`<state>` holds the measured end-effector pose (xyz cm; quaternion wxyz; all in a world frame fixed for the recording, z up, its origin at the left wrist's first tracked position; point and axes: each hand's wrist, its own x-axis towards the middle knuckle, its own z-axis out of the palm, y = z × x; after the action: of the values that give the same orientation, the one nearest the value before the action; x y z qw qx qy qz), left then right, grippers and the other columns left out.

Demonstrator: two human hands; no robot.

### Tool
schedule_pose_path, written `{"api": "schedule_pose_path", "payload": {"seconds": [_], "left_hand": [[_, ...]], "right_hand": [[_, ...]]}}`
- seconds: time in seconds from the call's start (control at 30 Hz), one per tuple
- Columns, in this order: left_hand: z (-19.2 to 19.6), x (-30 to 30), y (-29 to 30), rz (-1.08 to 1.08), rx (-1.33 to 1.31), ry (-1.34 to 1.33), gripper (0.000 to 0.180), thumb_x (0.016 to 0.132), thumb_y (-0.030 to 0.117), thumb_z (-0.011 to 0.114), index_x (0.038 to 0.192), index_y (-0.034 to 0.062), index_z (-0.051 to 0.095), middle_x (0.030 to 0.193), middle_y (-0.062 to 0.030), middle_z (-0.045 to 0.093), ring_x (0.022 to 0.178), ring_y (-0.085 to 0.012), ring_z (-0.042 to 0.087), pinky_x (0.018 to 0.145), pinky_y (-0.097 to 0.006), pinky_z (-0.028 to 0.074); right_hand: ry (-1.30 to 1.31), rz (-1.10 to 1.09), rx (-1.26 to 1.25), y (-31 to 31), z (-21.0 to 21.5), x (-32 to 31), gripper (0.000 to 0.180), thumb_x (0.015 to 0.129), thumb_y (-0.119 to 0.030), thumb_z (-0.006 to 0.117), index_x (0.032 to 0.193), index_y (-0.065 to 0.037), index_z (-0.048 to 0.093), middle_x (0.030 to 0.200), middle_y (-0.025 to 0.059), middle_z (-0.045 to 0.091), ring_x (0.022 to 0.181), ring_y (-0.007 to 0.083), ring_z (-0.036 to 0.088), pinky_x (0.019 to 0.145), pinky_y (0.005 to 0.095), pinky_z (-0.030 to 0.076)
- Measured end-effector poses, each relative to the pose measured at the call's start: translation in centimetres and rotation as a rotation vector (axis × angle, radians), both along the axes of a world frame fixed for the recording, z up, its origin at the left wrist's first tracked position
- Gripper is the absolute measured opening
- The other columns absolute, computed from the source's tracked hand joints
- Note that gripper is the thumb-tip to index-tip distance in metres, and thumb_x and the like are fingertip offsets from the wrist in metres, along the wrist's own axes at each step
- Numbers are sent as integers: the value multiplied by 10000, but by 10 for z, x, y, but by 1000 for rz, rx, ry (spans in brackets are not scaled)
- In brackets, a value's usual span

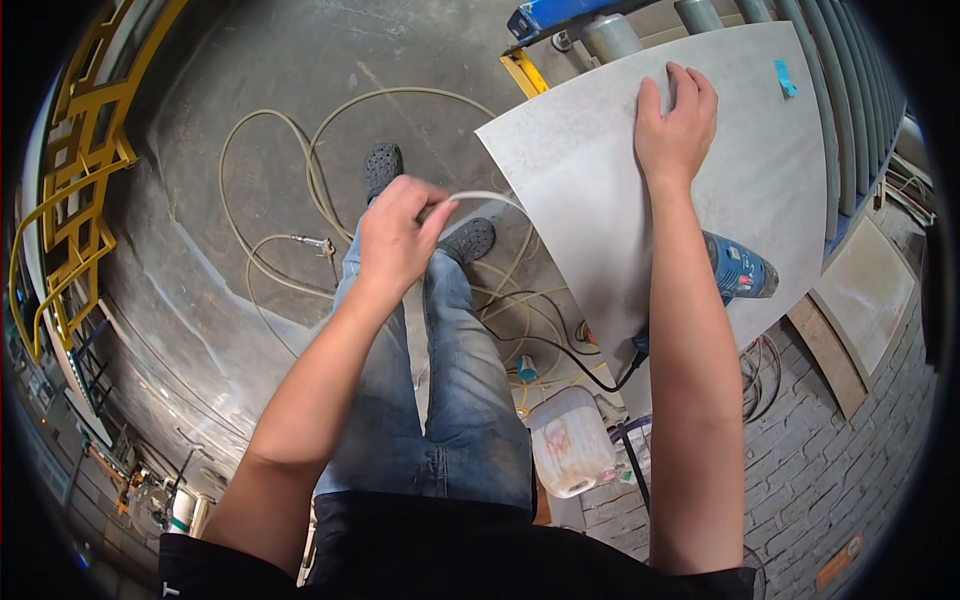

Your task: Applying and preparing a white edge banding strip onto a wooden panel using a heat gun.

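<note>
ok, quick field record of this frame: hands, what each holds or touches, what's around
left hand: pinches a pale hose, fingers closed on it
right hand: flat on a large grey tile, fingers spread
on tile: blue power drill, partly hidden by the forearm
floor: hose loops, black cable, white plastic canister
left edge: yellow metal frame

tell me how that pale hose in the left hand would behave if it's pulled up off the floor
Probably floppy: the hose lies in loose loops on the floor and bends over the left hand. Likely light, since fingertips alone pinch it. It may drag or snag, as it crosses the black cable.
</note>
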<state>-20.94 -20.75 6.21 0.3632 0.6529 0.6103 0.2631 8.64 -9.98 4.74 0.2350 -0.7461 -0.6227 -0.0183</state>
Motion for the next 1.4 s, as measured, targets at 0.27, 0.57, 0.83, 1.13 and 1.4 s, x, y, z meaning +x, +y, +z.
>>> {"api": "schedule_pose_path", "payload": {"seconds": [0.27,0.57,0.83,1.13,1.4], "left_hand": [[29,-19,-120,-385,-144,-49,141,771,78,723,778,35,590,797,-111,596,727,-280,616,628,-352,505],[68,-22,-190,-404,-316,-138,144,747,94,746,763,56,608,770,-78,604,691,-258,624,611,-341,518],[77,-46,-208,-606,-189,-220,191,739,111,759,881,52,646,883,-92,626,731,-239,633,635,-313,531],[58,-94,-195,-519,-502,4,348,783,145,738,1091,30,622,959,-107,640,734,-209,632,663,-309,527],[21,18,-229,-323,-1073,-439,608,858,102,698,1381,31,398,1153,-134,598,1016,-158,593,884,-277,482]], "right_hand": [[4,23,18,-2,0,5,412,847,-312,623,1184,-74,612,1272,145,525,1179,335,494,1003,411,391],[615,-148,-126,-229,74,-99,97,836,-22,611,916,0,562,822,39,529,719,124,498,695,257,430],[1301,-792,-372,-315,58,-175,166,962,-163,537,983,-7,587,786,74,677,663,133,615,612,275,471],[518,-656,-518,-424,62,-156,219,955,-219,511,893,-37,615,779,128,686,693,317,645,614,397,482],[604,-637,-498,-493,68,-176,179,946,-211,527,859,-64,584,716,133,660,656,364,636,565,448,478]]}}
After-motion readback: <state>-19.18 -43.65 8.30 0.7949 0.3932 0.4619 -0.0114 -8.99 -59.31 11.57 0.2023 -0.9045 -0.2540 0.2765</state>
